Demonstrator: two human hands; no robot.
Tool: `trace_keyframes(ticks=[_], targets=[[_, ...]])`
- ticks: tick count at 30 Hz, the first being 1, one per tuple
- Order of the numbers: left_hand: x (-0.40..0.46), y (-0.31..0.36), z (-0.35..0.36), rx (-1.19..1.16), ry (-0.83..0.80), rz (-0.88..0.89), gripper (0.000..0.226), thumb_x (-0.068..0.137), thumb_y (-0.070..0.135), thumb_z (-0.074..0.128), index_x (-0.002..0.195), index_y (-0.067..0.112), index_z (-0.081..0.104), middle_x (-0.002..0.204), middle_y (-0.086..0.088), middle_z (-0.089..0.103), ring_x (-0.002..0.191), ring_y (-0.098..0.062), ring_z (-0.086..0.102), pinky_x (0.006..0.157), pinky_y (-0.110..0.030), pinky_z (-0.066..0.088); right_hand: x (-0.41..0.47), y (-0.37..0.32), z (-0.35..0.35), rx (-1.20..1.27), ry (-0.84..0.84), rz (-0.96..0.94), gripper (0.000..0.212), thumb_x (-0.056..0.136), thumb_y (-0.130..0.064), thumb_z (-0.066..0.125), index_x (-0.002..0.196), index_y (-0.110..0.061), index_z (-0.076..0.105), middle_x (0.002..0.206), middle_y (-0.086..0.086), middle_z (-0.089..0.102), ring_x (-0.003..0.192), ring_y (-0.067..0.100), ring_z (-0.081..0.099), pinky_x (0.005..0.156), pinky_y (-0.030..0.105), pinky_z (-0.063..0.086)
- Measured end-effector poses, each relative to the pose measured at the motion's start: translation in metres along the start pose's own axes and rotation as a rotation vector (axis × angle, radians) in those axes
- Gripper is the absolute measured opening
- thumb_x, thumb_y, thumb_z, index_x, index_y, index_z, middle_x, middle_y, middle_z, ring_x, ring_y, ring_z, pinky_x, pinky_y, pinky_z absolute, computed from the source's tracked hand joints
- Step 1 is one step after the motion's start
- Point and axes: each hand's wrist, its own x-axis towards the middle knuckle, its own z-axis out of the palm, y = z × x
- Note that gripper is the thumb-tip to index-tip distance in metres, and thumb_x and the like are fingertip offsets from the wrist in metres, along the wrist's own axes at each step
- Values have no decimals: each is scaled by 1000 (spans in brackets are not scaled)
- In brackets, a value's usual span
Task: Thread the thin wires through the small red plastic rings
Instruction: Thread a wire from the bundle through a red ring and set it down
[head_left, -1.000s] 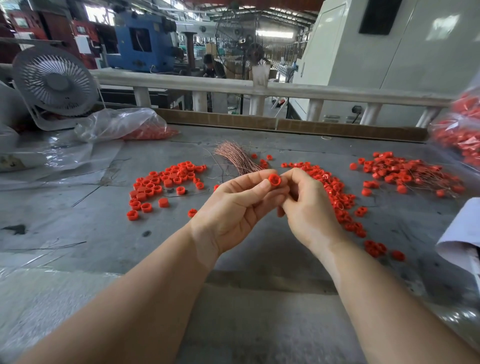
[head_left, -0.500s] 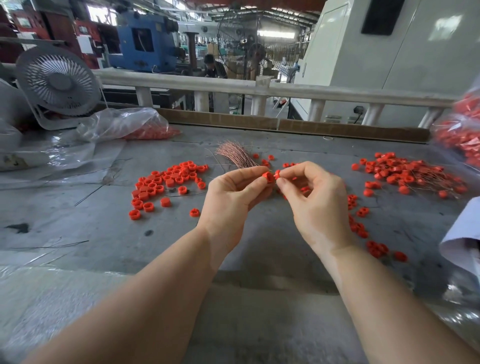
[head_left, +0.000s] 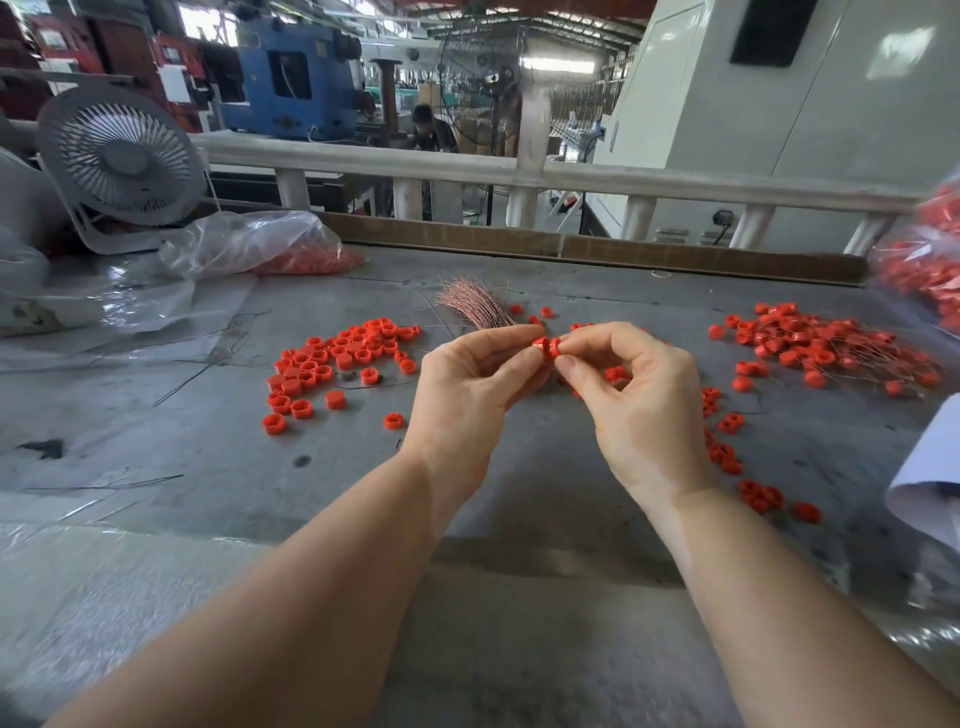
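Setting: factory floor behind a white railing (head_left: 519, 174); grey worktable (head_left: 208, 457) in front, seen from the head view.
Held ring: one red plastic ring (head_left: 546, 347) sits above the table at the centre, straight ahead of both wrists, its bore roughly sideways, running from hand to hand.
Left hand: left hand (head_left: 467, 395) pinches the ring's left side between thumb and forefinger.
Right hand: right hand (head_left: 639, 410) pinches its right side with thumb and forefinger, other fingers loosely curled; both are equally near, meeting at the ring.
Wire in hand: too fine to make out; cannot tell whether one is through the bore.
Wire supply: copper wire bundle (head_left: 475, 309) lies just beyond the left fingertips, long axis running away and to the left, fanned at the far end.
Unthreaded rings: loose ring pile (head_left: 337, 358) lies left of the hands.
Threaded rings: pile with wires (head_left: 821, 348) lies well to the right.
Likely step: feeding or seating a wire along the bore line.
Other: desk fan (head_left: 122, 161), bag of rings (head_left: 270, 249).
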Motion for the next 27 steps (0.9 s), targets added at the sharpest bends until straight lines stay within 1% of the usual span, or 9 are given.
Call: trace_keyframes(ticks=[6,9,15,20,24,27], targets=[[-1,1,1,25,-2,4,17,86,-8,54,96,1,65,79,-4,71,75,-9,68,78,-21,55,0,1,-1,-34,6,-46,22,79,1,68,79,-20,64,76,-6,64,74,5,59,68,9,41],[-1,1,1,36,0,7,17,85,-8,55,96,1,64,80,-5,70,75,-9,67,80,-22,55,0,2,-1,-54,9,-58,21,79,1,67,79,-20,64,76,-2,64,72,6,58,68,11,43],[-1,0,1,47,0,18,17,84,-8,56,95,2,65,79,-4,71,75,-9,67,78,-21,55,-1,3,0,-94,9,-65,20,81,-3,67,80,-23,62,75,-1,65,68,8,59,66,14,44],[1,-1,0,29,-8,19,17,84,-8,56,93,2,65,76,-2,72,75,-10,68,77,-21,55,-1,3,0,-112,29,-82,14,79,-3,67,78,-18,66,74,-5,64,69,6,58,65,7,41],[2,-2,-1,22,-13,16,17,84,-8,57,93,3,66,77,-2,73,77,-11,69,78,-21,55,-1,2,0,-101,34,-92,13,78,-1,68,79,-14,67,77,-4,64,74,6,59,67,5,41],[2,-3,-2,21,-18,14,16,84,-7,57,93,3,66,77,-2,73,77,-12,69,77,-22,56,-1,1,0,-100,32,-90,14,78,0,68,81,-14,68,76,-5,64,73,5,59,65,4,40]])
